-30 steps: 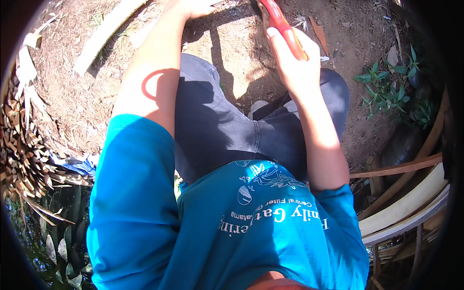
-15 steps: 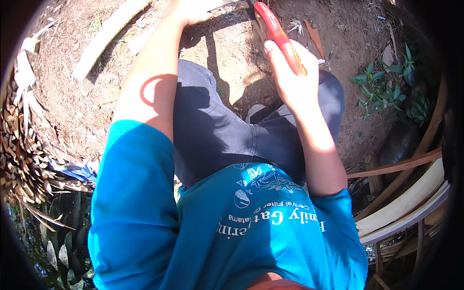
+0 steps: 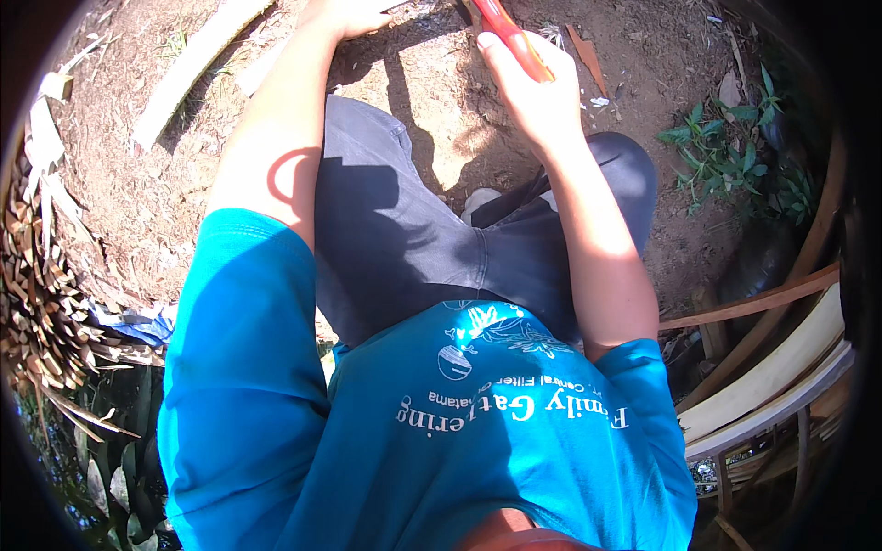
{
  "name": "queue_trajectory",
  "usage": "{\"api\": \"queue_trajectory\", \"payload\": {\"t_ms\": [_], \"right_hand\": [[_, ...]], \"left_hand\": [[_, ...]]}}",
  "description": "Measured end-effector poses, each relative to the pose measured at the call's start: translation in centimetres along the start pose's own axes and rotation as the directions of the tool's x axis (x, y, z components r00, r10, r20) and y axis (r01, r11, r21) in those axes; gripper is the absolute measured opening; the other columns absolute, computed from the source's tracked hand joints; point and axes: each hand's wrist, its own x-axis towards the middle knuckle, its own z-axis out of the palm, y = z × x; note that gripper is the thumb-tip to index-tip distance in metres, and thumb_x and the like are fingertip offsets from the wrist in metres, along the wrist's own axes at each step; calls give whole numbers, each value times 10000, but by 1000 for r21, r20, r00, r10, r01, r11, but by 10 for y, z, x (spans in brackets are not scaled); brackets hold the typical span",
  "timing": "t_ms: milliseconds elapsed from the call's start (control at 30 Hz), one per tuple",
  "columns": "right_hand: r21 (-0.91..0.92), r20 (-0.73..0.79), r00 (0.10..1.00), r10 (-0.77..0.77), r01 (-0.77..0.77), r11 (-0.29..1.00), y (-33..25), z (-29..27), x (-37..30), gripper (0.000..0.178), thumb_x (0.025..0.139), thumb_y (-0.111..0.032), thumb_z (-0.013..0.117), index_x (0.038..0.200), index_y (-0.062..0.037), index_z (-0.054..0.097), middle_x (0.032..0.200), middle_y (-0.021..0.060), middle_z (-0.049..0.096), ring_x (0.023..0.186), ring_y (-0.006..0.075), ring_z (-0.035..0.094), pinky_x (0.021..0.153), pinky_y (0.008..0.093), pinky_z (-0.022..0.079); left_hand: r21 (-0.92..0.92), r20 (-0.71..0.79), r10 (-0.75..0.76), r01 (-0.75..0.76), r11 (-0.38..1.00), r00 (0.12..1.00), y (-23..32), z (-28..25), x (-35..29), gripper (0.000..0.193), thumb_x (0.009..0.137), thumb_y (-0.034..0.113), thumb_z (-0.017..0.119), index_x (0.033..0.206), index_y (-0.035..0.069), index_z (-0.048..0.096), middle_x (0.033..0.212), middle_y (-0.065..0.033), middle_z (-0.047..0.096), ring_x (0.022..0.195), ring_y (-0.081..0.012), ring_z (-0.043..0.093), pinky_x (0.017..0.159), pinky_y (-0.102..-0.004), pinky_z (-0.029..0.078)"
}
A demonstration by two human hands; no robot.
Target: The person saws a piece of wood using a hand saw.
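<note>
My right hand (image 3: 540,103) is closed around the red handle (image 3: 516,39) of a tool, with the thumb lying along its side. The upper edge cuts off the rest of that tool, so its kind does not show. Further left, my left hand (image 3: 344,16) reaches to the same edge. Only part of it shows, with one digit pointing right, and most of its fingers are out of sight. A thin grey sliver, perhaps metal, lies just beyond that digit. Below the hands are my legs in dark trousers (image 3: 395,211), bent and spread on the ground.
A long pale strip of wood (image 3: 197,73) lies on the bare soil (image 3: 110,184) at the left. Piled cut sticks (image 3: 41,275) and blue plastic (image 3: 138,323) are at the left rim. Green plants (image 3: 721,151) grow at the right, above curved wooden strips (image 3: 772,376).
My right hand has moved forward and a little left with the red-handled tool. My left hand has shifted slightly forward, and the whole view has slid a little.
</note>
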Motion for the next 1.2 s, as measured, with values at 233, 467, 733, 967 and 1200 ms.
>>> {"api": "queue_trajectory", "payload": {"t_ms": [233,467,733,967,1200], "right_hand": [[18,173,984,-32,29,999,-47,-14,29,226,973,-216,707,1020,5,711,819,41,712,715,97,650,670,265,530],[112,134,991,-26,11,994,-46,4,44,247,1016,-237,657,1040,0,721,722,-11,593,609,65,512,564,263,433],[-40,60,998,-3,5,999,-39,-12,-1,296,975,-283,715,806,-45,671,677,-28,594,605,58,520,563,266,417],[-44,141,985,100,-94,995,-82,-59,-79,267,1037,-239,608,874,-28,607,544,-3,517,430,39,396,430,222,288],[7,173,979,-106,106,994,-82,-16,-75,160,993,-168,694,993,-8,679,637,-21,566,523,26,492,485,209,368]], "left_hand": [[21,20,-21,20,1000,1000,3,4,-10,541,1001,510,498,1216,59,704,1176,-204,711,1050,-311,675,901,-463,515],[11,16,-57,57,998,998,-4,-1,-10,551,1003,519,495,1222,58,703,1182,-203,711,1054,-308,673,904,-461,514],[-44,20,-73,74,996,997,1,-4,-11,563,1005,529,492,1229,58,702,1189,-203,710,1059,-304,672,908,-458,512],[-50,32,-108,109,993,994,-10,-8,-13,573,1007,539,489,1235,58,701,1195,-202,709,1063,-301,671,912,-456,511],[-47,45,-82,84,995,996,-3,-8,4,583,1009,548,486,1242,58,700,1201,-201,708,1067,-298,670,915,-454,510]]}}
